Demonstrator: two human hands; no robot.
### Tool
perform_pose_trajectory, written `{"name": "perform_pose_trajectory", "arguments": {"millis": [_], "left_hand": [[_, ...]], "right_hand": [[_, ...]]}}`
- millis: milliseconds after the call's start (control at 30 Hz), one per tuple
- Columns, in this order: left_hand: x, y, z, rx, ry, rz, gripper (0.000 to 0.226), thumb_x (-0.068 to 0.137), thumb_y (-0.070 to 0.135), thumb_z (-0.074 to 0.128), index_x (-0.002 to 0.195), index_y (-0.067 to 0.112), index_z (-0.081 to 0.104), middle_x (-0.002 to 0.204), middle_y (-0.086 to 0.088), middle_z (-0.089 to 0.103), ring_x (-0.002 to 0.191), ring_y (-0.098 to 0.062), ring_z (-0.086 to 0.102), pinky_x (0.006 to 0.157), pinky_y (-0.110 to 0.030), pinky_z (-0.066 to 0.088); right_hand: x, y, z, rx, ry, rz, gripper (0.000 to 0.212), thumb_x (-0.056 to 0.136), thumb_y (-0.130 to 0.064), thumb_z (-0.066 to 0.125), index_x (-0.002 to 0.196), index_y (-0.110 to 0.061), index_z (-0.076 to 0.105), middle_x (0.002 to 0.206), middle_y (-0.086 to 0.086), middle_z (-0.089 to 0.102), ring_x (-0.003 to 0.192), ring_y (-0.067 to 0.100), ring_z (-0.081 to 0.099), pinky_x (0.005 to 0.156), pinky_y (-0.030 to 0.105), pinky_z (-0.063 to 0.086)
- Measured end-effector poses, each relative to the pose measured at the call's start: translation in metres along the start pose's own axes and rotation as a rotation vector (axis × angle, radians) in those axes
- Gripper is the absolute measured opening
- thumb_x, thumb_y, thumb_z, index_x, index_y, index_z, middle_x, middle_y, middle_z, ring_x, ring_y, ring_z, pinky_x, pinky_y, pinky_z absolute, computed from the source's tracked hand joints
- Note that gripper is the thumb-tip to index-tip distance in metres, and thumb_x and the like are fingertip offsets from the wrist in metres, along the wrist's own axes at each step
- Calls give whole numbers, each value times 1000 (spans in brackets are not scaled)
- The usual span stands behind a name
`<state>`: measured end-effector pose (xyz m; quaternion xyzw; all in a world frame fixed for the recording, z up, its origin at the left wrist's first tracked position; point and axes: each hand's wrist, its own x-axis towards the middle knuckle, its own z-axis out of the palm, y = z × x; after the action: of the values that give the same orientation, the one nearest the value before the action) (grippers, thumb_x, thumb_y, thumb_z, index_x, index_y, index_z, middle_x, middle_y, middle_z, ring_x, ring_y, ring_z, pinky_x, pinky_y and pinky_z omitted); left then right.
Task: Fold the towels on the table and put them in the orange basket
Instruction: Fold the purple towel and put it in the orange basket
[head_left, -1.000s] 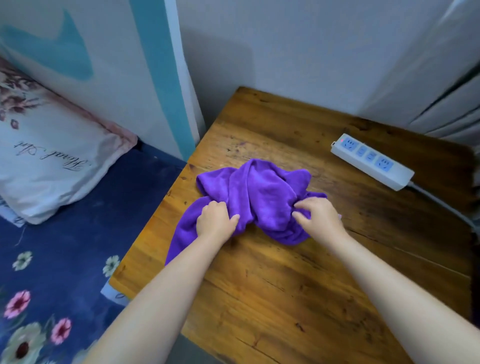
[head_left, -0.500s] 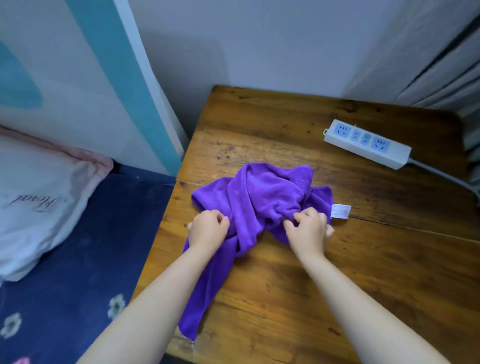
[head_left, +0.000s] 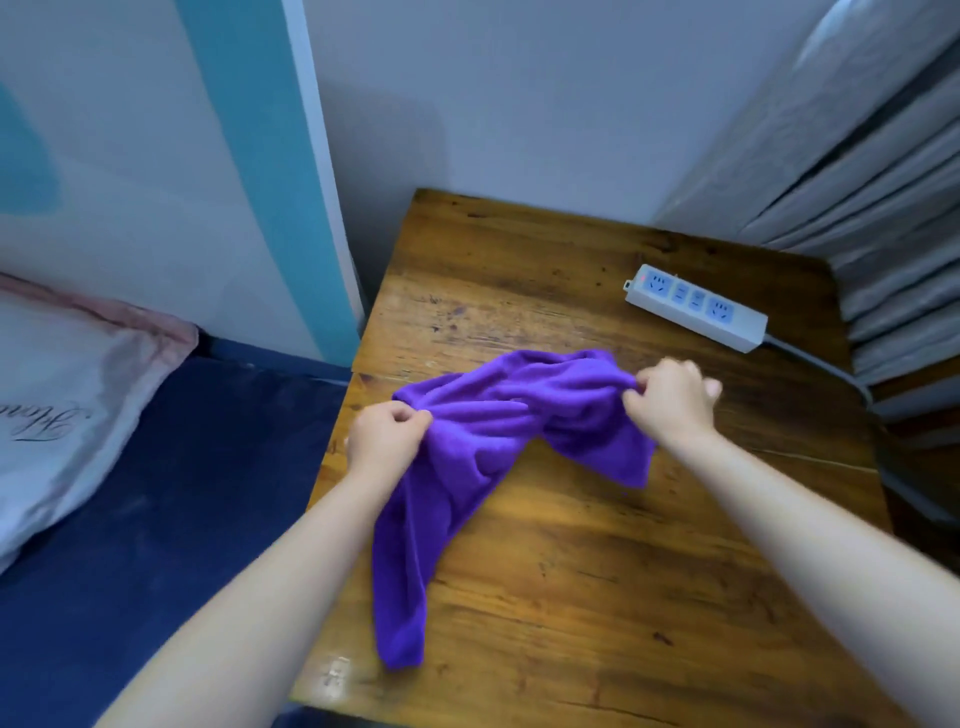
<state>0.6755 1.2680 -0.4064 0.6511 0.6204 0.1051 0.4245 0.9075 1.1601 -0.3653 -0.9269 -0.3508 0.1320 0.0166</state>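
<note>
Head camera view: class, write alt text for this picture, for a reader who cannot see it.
Two bare hands, the left hand and the right hand, each pinch a rumpled purple towel and hold it stretched between them over a wooden table. A white power strip lies at the table's far right; a bed with a pillow is at left.

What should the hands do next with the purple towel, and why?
Probably draw the hands further apart and lay the purple towel flat on the table. The left hand and right hand each pinch its upper edge, but it is bunched and creased between them, so no clean fold is possible yet.
</note>
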Motion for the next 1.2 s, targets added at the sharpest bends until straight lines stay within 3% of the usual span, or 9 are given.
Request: {"name": "perform_pose_trajectory", "arguments": {"millis": [133, 267, 433, 567, 733, 867, 967, 1067, 1200], "left_hand": [[7, -19, -53, 21, 14, -28, 36, 75, 25, 60, 42, 17, 47, 45, 1, 42, 55, -20, 42, 51, -28, 30], [10, -38, -70, 61, -6, -82, 34, 76, 23, 57, 46, 12, 45, 48, -4, 37, 56, -22, 37, 49, -29, 25], [19, -62, -58, 64, 2, -188, 37, 83, 14, 57, 48, 14, 45, 51, -3, 43, 65, -24, 44, 56, -29, 29], [23, -75, -42, -44, -23, -256, 43, 87, 20, 57, 48, 13, 40, 49, -4, 37, 51, -21, 34, 50, -30, 25], [29, -83, -35, -259, -4, -324, 14, 83, 9, 52, 69, 9, 49, 72, -12, 39, 70, -20, 34, 64, -31, 26], [26, -85, -33, -180, 10, -256, 42, 86, 11, 54, 48, 13, 37, 54, -2, 32, 53, -16, 28, 51, -28, 23], [21, -75, -31, -13, 53, -232, 45, 85, 12, 51, 44, 16, 33, 48, -1, 33, 53, -21, 33, 47, -29, 22], [10, -64, -24, 315, -92, -165, 32, 83, 20, 51, 53, 9, 50, 68, -12, 54, 77, -34, 53, 60, -30, 37], [-5, -62, -10, 524, -220, -236, 33, 81, 30, 53, 99, 4, 64, 115, -17, 62, 108, -35, 57, 86, -34, 45]], "right_hand": [[49, -66, -43, 75, 295, -148, 26, 87, -17, 49, 102, -8, 68, 111, 18, 59, 112, 35, 44, 94, 41, 30], [55, -114, -31, 48, 253, -256, 37, 84, -27, 56, 119, -13, 57, 126, 14, 50, 121, 31, 38, 99, 42, 27], [14, -100, 47, -7, 8, -136, 29, 87, -26, 50, 108, -13, 66, 118, 12, 59, 117, 30, 44, 97, 39, 31], [-8, -97, 94, 43, -187, 6, 36, 88, -41, 52, 106, -14, 67, 118, 9, 61, 118, 28, 45, 96, 38, 34], [-20, -103, 122, 40, -117, -73, 25, 88, -31, 54, 101, -12, 61, 110, 8, 64, 112, 27, 51, 91, 38, 31], [-43, -76, 124, -105, -85, -315, 17, 87, -16, 50, 94, -8, 63, 104, 10, 65, 108, 27, 51, 91, 35, 26], [-53, -33, 105, -199, -46, -296, 19, 80, -5, 49, 88, -7, 66, 97, 11, 67, 103, 28, 53, 93, 35, 26], [-73, 11, 83, -504, -247, -259, 27, 83, -7, 44, 97, -18, 64, 107, 1, 65, 107, 22, 55, 98, 36, 29], [-107, 49, 77, -716, -687, -225, 36, 87, -6, 38, 116, -16, 58, 125, 3, 59, 116, 23, 56, 109, 42, 22]]}}
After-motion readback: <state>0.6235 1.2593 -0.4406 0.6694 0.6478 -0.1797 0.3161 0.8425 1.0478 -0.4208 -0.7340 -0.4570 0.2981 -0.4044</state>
